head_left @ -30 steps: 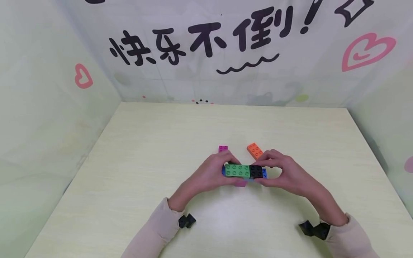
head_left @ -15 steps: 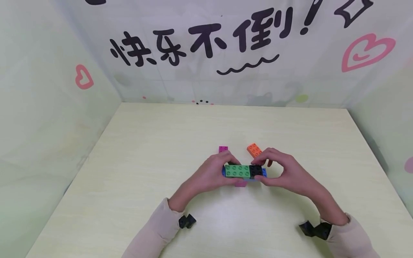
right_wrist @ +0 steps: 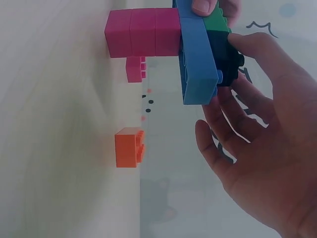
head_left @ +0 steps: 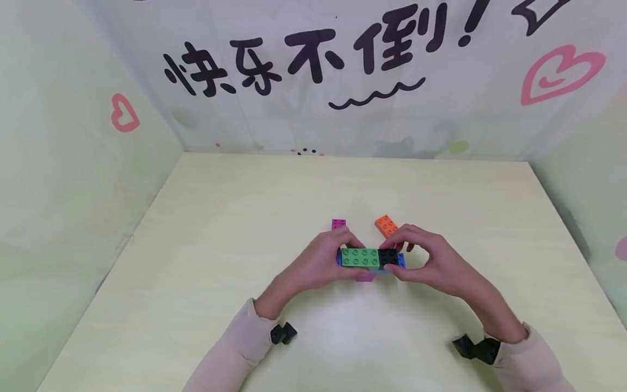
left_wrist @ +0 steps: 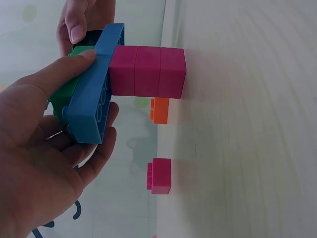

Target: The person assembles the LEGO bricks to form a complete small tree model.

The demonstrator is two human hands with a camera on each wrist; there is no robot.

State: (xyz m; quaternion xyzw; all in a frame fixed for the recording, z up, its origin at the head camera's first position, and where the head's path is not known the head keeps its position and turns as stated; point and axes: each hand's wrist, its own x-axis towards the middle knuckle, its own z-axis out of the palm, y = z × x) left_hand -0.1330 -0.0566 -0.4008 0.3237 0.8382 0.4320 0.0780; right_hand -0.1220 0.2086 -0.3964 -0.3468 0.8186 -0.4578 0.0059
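Note:
A toy-brick build stands between both hands. Its top layer is a green brick [head_left: 360,257] beside a smaller black brick [head_left: 388,256]. Below them runs a layer of blue bricks [left_wrist: 86,116], whose ends stick out at both sides. A column of several magenta bricks [right_wrist: 143,32] carries that layer near its middle; whether it touches the table I cannot tell. My left hand [head_left: 323,261] grips the green and blue bricks at the left end, thumb at the near side. My right hand [head_left: 438,260] pinches the black brick between thumb and fingers, its other fingers spread behind.
A loose magenta brick [head_left: 338,224] lies on the pale wooden table [head_left: 235,218] beyond the left hand. An orange brick [head_left: 386,225] lies behind the right hand, partly covered by it in the head view. Printed fabric walls [head_left: 303,120] enclose the table's back and sides.
My right hand's fingers have shifted on the black brick, the index finger lifting slightly and the thumb moving onto its near edge. The left hand and build stay in place.

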